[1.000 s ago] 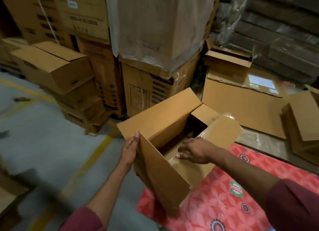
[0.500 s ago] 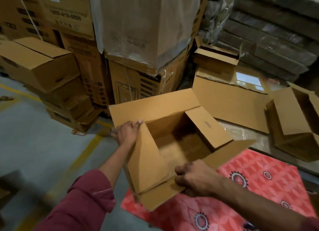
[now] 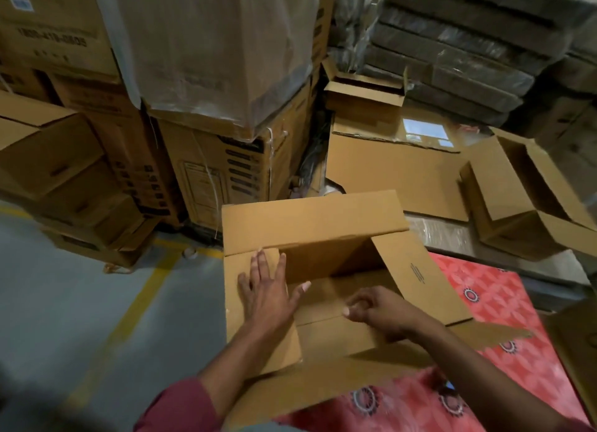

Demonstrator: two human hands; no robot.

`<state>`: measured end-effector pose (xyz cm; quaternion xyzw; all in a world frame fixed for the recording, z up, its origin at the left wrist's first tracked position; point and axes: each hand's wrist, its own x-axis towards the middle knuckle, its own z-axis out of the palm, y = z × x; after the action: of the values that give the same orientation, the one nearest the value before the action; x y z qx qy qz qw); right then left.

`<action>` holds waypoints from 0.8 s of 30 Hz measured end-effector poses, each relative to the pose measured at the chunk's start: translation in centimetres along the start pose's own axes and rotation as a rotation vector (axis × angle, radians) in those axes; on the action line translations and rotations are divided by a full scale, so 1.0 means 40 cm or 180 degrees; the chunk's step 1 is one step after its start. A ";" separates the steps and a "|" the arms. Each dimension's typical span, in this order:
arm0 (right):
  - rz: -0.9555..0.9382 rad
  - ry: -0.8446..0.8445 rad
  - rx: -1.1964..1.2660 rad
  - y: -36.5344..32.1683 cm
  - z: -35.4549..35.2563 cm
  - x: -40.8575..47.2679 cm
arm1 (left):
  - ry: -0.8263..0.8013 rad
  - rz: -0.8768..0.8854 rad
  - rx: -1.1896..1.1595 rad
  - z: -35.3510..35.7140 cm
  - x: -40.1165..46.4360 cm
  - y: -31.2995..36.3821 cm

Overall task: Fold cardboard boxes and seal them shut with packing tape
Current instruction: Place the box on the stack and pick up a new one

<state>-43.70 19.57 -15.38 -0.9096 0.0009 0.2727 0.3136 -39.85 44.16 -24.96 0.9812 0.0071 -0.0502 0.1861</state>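
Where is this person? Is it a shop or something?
Probably a warehouse or packing room, not a shop. Big stacked boxes fill the back, one wrapped in plastic sheet. The grey floor has a yellow line painted on it, and the hands are folding an empty box.

An open cardboard box (image 3: pixel 316 231) sat in front of the person, partly on a mat (image 3: pixel 504 305) to its right. The left hand (image 3: pixel 268 296) lay flat on the box's left flap; the right hand (image 3: pixel 378 309) was over the near flap. Stacked cartons (image 3: pixel 226 173) stood behind, another open box (image 3: pixel 517 205) to the right, and a flattened carton (image 3: pixel 394 176) lay between them.
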 end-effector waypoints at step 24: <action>-0.0833 -0.0035 -0.1746 0.087 -0.179 0.069 | -0.0598 -0.0602 -0.2647 -0.221 0.064 -0.076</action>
<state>-38.41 13.13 -14.04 -0.9512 -0.1917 0.2250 0.0887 -36.55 50.21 -18.12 0.8090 0.0996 -0.1489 0.5598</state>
